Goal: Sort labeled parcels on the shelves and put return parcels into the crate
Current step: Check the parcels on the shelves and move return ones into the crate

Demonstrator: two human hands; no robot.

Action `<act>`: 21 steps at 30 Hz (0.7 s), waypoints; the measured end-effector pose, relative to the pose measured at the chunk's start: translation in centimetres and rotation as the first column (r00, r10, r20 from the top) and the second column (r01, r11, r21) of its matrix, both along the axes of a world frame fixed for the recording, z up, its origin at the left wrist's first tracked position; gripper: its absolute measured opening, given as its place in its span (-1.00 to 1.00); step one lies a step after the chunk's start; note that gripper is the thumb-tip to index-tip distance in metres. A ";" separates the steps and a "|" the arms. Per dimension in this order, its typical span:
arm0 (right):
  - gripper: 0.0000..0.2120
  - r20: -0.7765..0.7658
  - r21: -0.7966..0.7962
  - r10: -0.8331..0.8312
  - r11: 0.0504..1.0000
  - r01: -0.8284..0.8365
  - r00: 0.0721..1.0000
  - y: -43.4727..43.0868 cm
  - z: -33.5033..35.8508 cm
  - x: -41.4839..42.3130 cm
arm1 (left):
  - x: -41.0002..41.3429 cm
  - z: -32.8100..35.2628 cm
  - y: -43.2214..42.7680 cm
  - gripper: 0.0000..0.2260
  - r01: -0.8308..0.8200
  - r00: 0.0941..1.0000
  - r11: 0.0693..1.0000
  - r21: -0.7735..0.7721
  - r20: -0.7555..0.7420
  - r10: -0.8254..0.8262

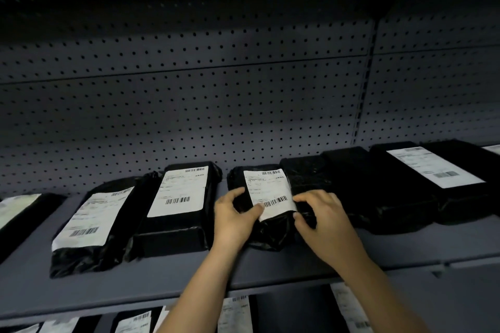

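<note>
at frame centre left hand (pixel 233 220) and right hand (pixel 326 223) grip the parcel (pixel 272 227) by its sides; thumbs should clear the label (pixel 267 190) for reading

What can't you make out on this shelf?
Head view only.
- Wording on the label of the middle parcel, gripped by the left hand and right hand: too small and blurred.
- Lower-shelf parcels: cut off by the bottom edge, hidden by the shelf.
- Dark parcels right of it: any labels lost in shadow.
- Crate: out of frame.
</note>
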State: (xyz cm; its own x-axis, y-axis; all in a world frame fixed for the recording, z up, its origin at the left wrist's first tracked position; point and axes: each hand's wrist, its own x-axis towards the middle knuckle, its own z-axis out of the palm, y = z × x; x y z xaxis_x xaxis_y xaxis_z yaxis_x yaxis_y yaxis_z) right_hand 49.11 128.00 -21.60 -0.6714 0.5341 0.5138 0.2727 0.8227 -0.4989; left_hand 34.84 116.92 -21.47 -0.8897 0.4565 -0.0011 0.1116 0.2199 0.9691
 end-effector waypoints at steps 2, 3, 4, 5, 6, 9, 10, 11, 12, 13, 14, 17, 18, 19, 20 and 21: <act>-0.76 0.009 -0.006 -0.010 1.000 0.010 1.000 0.0 0.1 0.1 | 0.2 0.3 -0.1 -0.50 0.009 0.998 0.996 0.093 0.060 -0.015; -0.75 0.011 -0.013 -0.013 1.000 0.014 1.000 0.0 0.2 0.1 | 0.1 0.2 -0.2 -0.50 0.013 0.996 0.990 0.138 0.086 -0.025; -0.74 0.012 -0.025 -0.015 1.000 0.016 1.000 -0.1 0.3 0.2 | 0.1 0.3 -0.3 -0.49 0.015 0.995 0.985 0.169 0.095 -0.031; -0.74 0.005 -0.042 -0.013 0.999 0.013 1.000 -0.1 0.5 0.2 | 0.0 0.4 -0.5 -0.48 0.016 0.995 0.981 0.195 0.089 -0.034; -0.73 -0.010 -0.064 -0.010 0.998 0.009 1.000 -0.1 0.7 0.2 | 0.0 0.6 -0.6 -0.48 0.019 0.996 0.974 0.226 0.081 -0.038; -0.72 -0.060 -0.166 0.015 0.986 -0.025 0.998 -0.5 1.5 0.0 | 0.2 1.5 -1.5 -0.51 0.025 0.994 0.936 0.350 0.091 -0.061; -0.69 -0.070 -0.195 0.023 0.980 -0.036 0.997 -0.7 1.7 -0.2 | 0.4 2.0 -1.8 -0.52 0.036 0.993 0.915 0.402 0.091 -0.079; -0.65 -0.078 -0.215 0.031 0.975 -0.047 0.996 -0.8 1.9 -0.4 | 0.6 2.4 -2.2 -0.53 0.053 0.991 0.891 0.450 0.084 -0.101; -0.60 -0.084 -0.233 0.042 0.971 -0.061 0.996 -1.1 2.1 -0.7 | 0.8 2.8 -2.5 -0.54 0.070 0.990 0.866 0.495 0.072 -0.121; -0.56 -0.095 -0.253 0.060 0.964 -0.083 0.994 -1.3 2.3 -0.9 | 1.0 3.2 -2.9 -0.55 0.082 0.989 0.841 0.535 0.061 -0.136; -0.52 -0.115 -0.279 0.083 0.954 -0.113 0.990 -1.6 2.6 -1.0 | 1.2 3.6 -3.2 -0.55 0.095 0.987 0.815 0.571 0.050 -0.151; -0.47 -0.235 -0.359 0.149 0.905 -0.229 0.961 -2.7 3.9 -1.4 | 1.6 4.6 -4.0 -0.54 0.118 0.984 0.746 0.656 0.023 -0.177; -0.46 -0.280 -0.366 0.164 0.893 -0.263 0.946 -3.0 4.3 -1.6 | 1.6 4.9 -4.2 -0.54 0.127 0.983 0.725 0.677 0.011 -0.182; -0.44 -0.328 -0.369 0.175 0.881 -0.296 0.928 -3.3 4.8 -1.6 | 1.6 5.2 -4.4 -0.53 0.140 0.982 0.708 0.692 -0.005 -0.189; -0.42 -0.377 -0.374 0.183 0.867 -0.330 0.908 -3.6 5.3 -1.7 | 1.6 5.4 -4.6 -0.53 0.157 0.980 0.693 0.704 -0.026 -0.196; -0.41 -0.424 -0.375 0.189 0.854 -0.361 0.886 -3.8 5.8 -1.7 | 1.6 5.7 -4.8 -0.52 0.177 0.978 0.680 0.712 -0.050 -0.203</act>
State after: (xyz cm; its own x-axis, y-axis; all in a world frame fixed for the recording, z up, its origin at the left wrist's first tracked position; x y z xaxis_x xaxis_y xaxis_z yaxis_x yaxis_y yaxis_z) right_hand 47.38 124.22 -15.83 -0.6380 0.5787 0.5079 -0.2006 0.5119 -0.8353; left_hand 36.43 112.14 -15.77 -0.7890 0.4919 0.3682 0.0407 -0.5561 0.8301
